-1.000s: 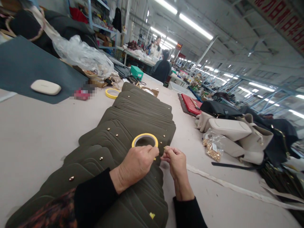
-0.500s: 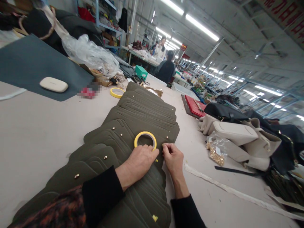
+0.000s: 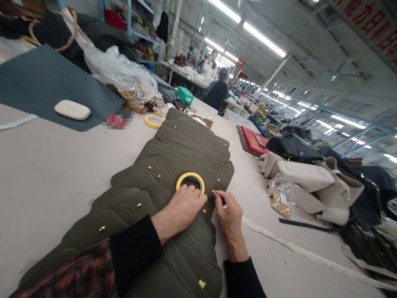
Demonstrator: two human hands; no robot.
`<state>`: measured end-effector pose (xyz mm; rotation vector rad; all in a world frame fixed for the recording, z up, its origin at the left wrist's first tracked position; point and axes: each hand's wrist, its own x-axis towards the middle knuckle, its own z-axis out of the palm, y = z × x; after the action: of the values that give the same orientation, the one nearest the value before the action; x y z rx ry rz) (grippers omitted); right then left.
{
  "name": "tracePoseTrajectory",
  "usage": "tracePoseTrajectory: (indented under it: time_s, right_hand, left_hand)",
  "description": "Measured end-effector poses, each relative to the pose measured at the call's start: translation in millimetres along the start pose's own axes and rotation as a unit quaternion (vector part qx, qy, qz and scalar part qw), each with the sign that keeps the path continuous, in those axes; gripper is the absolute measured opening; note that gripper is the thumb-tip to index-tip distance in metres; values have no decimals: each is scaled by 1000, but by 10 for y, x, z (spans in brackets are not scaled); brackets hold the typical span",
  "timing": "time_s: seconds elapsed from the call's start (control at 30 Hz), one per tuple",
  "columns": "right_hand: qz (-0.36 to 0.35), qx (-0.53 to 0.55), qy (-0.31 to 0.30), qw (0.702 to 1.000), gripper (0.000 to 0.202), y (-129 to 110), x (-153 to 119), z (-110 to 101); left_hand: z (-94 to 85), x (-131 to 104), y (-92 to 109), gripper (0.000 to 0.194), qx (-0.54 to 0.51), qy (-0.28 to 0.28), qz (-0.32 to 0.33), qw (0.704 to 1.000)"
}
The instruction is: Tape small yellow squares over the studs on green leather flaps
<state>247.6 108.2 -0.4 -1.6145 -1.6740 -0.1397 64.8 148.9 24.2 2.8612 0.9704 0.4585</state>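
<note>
The left hand (image 3: 182, 207) rests flat, fingers together, on the tape roll (image 3: 190, 182); the right hand (image 3: 228, 210) pinches a yellow tape bit (image 3: 214, 191).

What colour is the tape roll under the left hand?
Yellow; the tape roll shows best in the head view.

White case (image 3: 72, 110) on grey mat (image 3: 40, 87); red wallet (image 3: 252, 140), beige bags (image 3: 305, 178).

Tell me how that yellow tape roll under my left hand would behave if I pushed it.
The tape roll lies flat on the olive flaps, so it would probably slide, not roll. It is a thin open ring, likely light. The overlapping flap edges might snag it. The left hand rests on its near rim.
</note>
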Motion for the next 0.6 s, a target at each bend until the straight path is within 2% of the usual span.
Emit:
tracePoseTrajectory:
  time_s: [0.07,0.13,0.27,0.4,0.47,0.6]
  right_hand:
    - [-28,-27,-18,999,21,-3,9,49]
    - [-17,-57,-30,998,23,-11,41,110]
    - [69,-59,-39,995,23,-37,131,192]
    - [134,-27,-45,990,23,-86,148,157]
    - [140,-15,-76,987,20,-120,105,94]
    - [147,65,-180,970,16,-176,-15,-68]
  left_hand:
    - [-20,11,-8,14,6,7,10,1000]
    - [-33,26,-17,14,10,12,18,1000]
    - [-49,36,-43,14,-2,26,27,999]
    - [-107,17,-73,15,-22,19,36,999]
    - [-150,10,-86,16,-30,23,41,998]
    - [-184,14,-109,17,-49,33,52,997]
